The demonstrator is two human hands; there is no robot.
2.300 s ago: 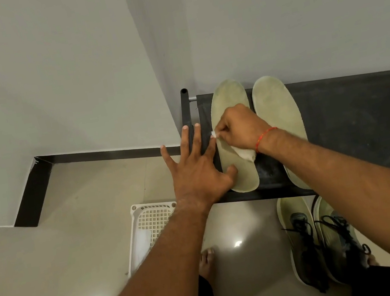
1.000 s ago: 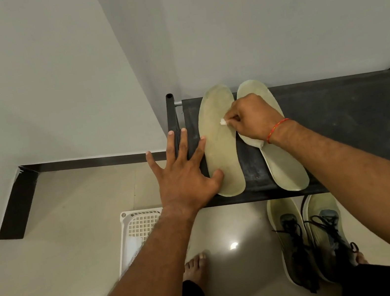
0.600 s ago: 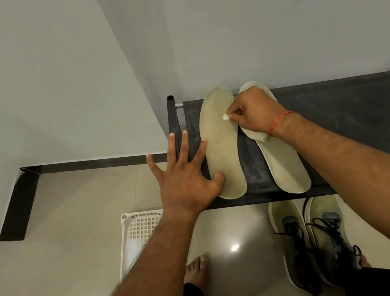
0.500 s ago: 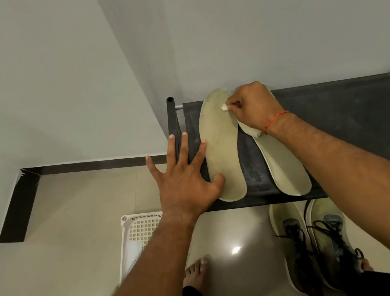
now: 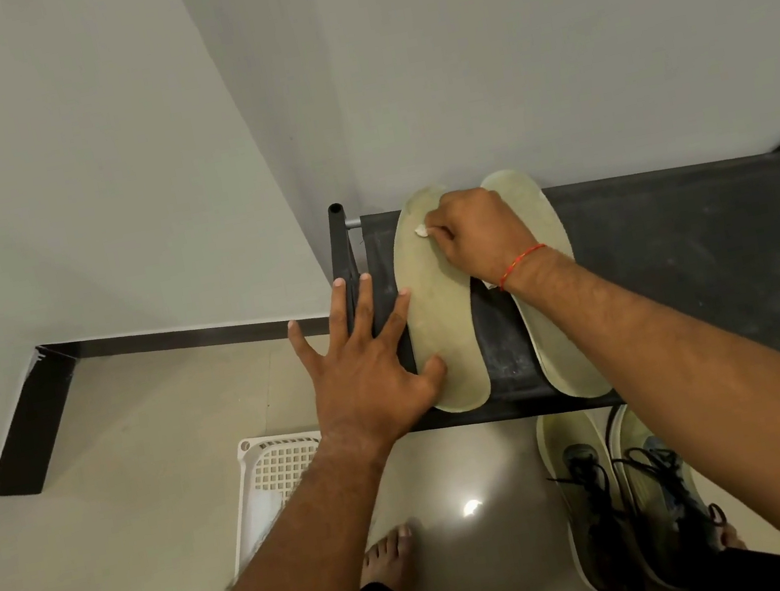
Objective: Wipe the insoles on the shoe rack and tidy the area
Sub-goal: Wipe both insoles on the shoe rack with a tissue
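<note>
Two pale yellow-green insoles lie side by side on the black shoe rack (image 5: pixel 683 254). My left hand (image 5: pixel 364 367) lies flat with spread fingers at the rack's left end, its thumb pressing the heel end of the left insole (image 5: pixel 443 327). My right hand (image 5: pixel 476 233) grips a white wipe (image 5: pixel 420 231) and presses it on the toe end of the left insole. A corner of the wipe also shows under my wrist. My right forearm crosses over the right insole (image 5: pixel 556 318) and hides part of it.
A pair of olive sneakers (image 5: pixel 628 503) with black laces stands on the tiled floor below the rack. A white perforated plastic basket (image 5: pixel 274 477) sits on the floor to the left. My bare foot (image 5: pixel 389 556) is between them. Walls close in behind and left.
My right hand slid the wipe from the middle of the left insole up to its toe end. My left hand stayed pressed in place.
</note>
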